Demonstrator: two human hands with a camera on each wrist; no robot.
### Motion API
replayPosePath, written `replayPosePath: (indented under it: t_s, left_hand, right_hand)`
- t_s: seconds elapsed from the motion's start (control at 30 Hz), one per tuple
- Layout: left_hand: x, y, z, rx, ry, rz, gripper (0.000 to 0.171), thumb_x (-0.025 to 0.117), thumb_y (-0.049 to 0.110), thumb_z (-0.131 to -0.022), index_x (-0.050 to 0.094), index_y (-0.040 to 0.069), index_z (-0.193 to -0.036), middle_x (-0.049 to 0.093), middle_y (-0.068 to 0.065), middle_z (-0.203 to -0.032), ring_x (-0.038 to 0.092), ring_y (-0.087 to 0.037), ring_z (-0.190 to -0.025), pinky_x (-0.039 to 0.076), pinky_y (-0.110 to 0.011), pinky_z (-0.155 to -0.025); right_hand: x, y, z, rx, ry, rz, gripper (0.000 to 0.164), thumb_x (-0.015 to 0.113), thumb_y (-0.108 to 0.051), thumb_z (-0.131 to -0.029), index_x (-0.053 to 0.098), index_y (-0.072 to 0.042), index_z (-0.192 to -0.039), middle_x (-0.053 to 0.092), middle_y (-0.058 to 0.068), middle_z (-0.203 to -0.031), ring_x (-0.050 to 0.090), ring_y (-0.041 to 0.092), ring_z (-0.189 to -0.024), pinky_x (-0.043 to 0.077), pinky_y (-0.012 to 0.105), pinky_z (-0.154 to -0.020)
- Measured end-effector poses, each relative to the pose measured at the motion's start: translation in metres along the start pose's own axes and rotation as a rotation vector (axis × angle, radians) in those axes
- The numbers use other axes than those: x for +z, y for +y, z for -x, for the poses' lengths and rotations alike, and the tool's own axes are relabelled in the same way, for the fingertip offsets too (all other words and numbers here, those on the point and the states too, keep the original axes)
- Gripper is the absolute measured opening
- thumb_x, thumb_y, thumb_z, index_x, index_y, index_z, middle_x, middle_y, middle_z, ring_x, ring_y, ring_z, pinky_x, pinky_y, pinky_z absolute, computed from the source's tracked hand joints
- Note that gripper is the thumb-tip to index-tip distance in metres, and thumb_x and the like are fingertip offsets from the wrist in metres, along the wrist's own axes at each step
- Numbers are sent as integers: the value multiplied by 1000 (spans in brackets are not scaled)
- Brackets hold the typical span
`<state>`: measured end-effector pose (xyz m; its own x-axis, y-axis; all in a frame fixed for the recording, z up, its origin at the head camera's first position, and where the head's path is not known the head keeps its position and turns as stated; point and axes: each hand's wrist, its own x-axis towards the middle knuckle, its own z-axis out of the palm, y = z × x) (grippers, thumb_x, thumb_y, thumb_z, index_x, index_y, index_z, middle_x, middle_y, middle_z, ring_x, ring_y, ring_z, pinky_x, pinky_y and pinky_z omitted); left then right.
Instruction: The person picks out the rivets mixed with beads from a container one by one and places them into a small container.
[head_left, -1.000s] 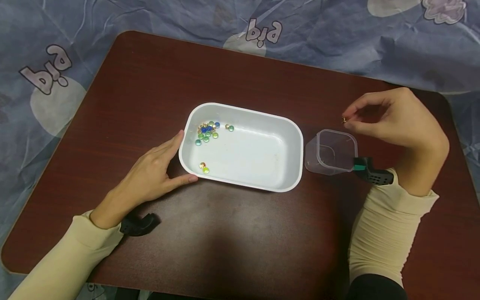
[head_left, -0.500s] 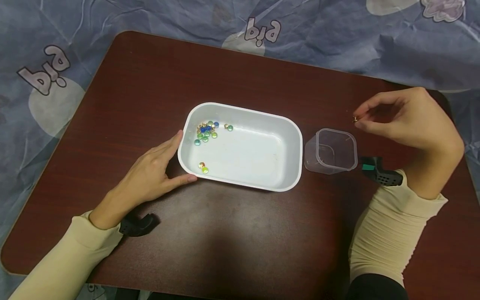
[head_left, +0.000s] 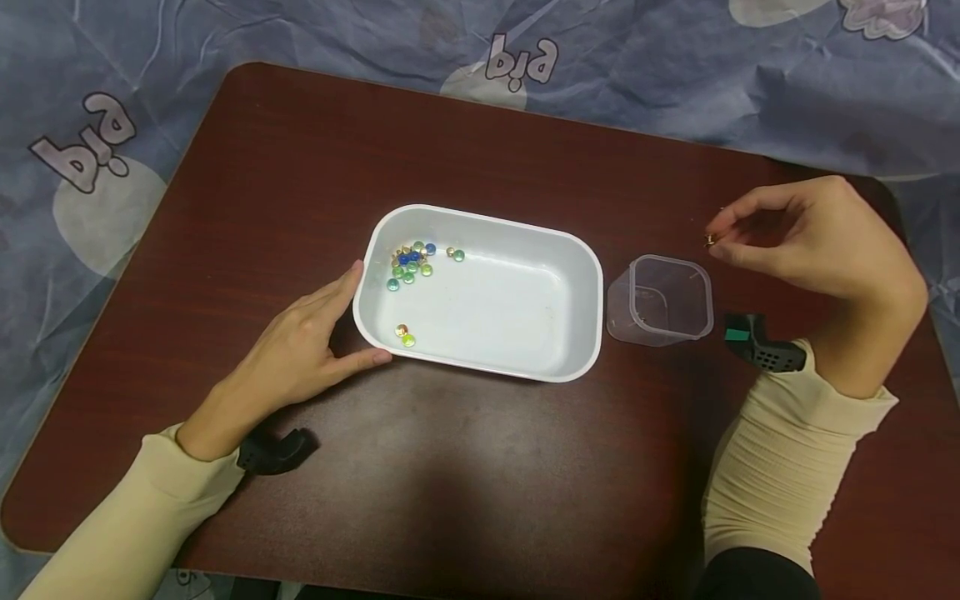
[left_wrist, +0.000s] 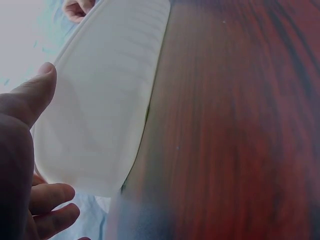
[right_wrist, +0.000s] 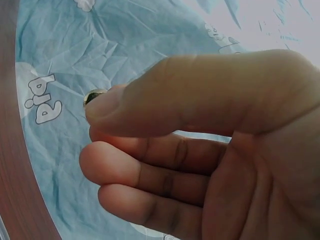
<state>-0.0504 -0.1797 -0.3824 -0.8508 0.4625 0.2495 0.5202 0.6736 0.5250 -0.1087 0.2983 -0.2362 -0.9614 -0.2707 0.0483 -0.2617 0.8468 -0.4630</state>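
Head view first: what is the left hand (head_left: 300, 337) doing?

It rests against the left end of a white tray (head_left: 498, 321), fingers along the end and thumb spread wide, at the near side. The left wrist view shows that thumb's tip at the rim.

And the right hand (head_left: 832, 242)?

Thumb and forefinger are brought together, pinching a small gold piece (head_left: 709, 240). It is held up beyond and to the right of a clear plastic box (head_left: 673, 260), near its rim but apart from it.

Can you make out the piece from the right wrist?

Partly. A gold edge and a dark middle show past the thumb, which hides the rest. The other fingers are bent below.

What lies in the tray?

A cluster of blue, green and gold beads (head_left: 411, 260) in the far left corner, a gold and green pair (head_left: 459, 256) just right of it, and an orange bead (head_left: 401, 331) beside a yellow-green bead (head_left: 408, 341) near the thumb.

And the box?

It stands upright on the brown table (head_left: 465, 467), just right of the tray. Tiny specks show inside, too small to name.
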Motion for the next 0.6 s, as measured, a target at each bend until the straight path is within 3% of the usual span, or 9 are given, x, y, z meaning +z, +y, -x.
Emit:
replayPosePath:
  t_s: [0.23, 0.37, 0.6]
  left_hand:
    - [0, 1, 0, -4, -2, 0, 101, 79, 48, -82, 27, -1, -154, 41, -25, -149, 45, -38, -134, 38, -57, -105]
    - [1, 1, 0, -3, -3, 2, 101, 79, 47, -82, 27, -1, -154, 41, -25, -149, 45, -38, -134, 38, -57, -105]
    - [1, -1, 0, 25, 34, 4, 103, 56, 71, -86, 31, -4, -152, 44, -26, -145, 48, -39, -131, 40, -58, -103]
  right_hand:
    - [0, 1, 0, 23, -21, 5, 29, 80, -1, -78, 74, -28, -86, 62, -13, -60, 25, 5, -38, 22, 29, -39]
    - [0, 1, -1, 23, -25, 3, 29, 80, -1, -78, 74, -28, -86, 64, -13, -62, 25, 4, -37, 22, 29, -39]
    - [2, -1, -3, 9, -25, -19, 29, 80, -1, -78, 74, -28, -85, 59, -9, -54, 24, 4, -36, 21, 30, -37]
